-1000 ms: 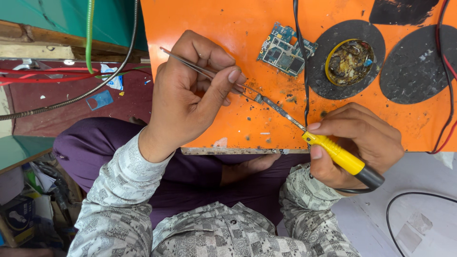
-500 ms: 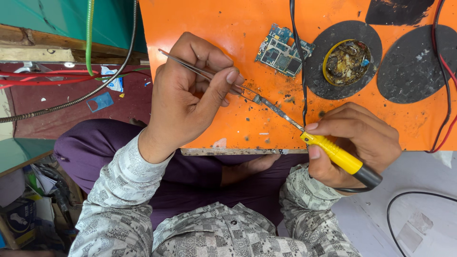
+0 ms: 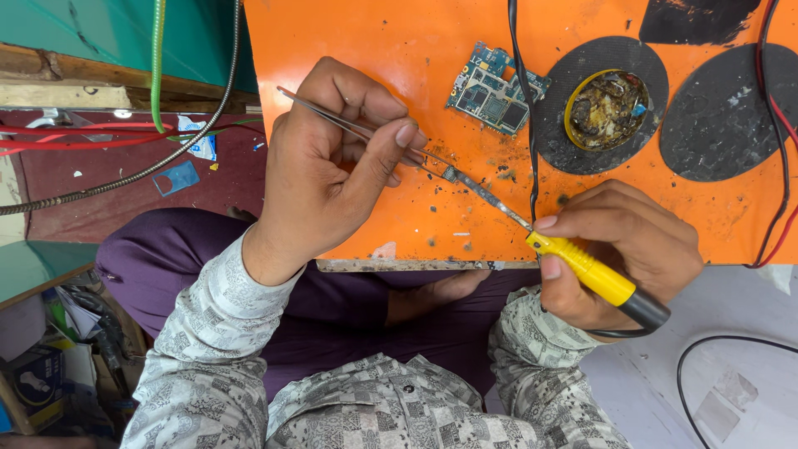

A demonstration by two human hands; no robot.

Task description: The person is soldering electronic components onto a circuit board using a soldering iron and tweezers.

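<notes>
Change: hardly anything had moved since the earlier frames; both hands kept their poses.
Table (image 3: pixel 374 33): orange, scorched, speckled with debris.
Left hand (image 3: pixel 332 166): pinched shut on thin metal tweezers (image 3: pixel 366 131).
Right hand (image 3: pixel 628 249): closed around a yellow-handled soldering iron (image 3: pixel 594 276).
Small part (image 3: pixel 450 174): on the table, where tweezer tips met the iron's tip.
Circuit board (image 3: pixel 495 90): lay further back, untouched.

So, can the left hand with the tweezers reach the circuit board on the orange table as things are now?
Probably yes. The left hand holds the tweezers over the orange table, and the circuit board lies just beyond their tip with bare surface between. Only a black cable crosses the board's right edge.
</notes>
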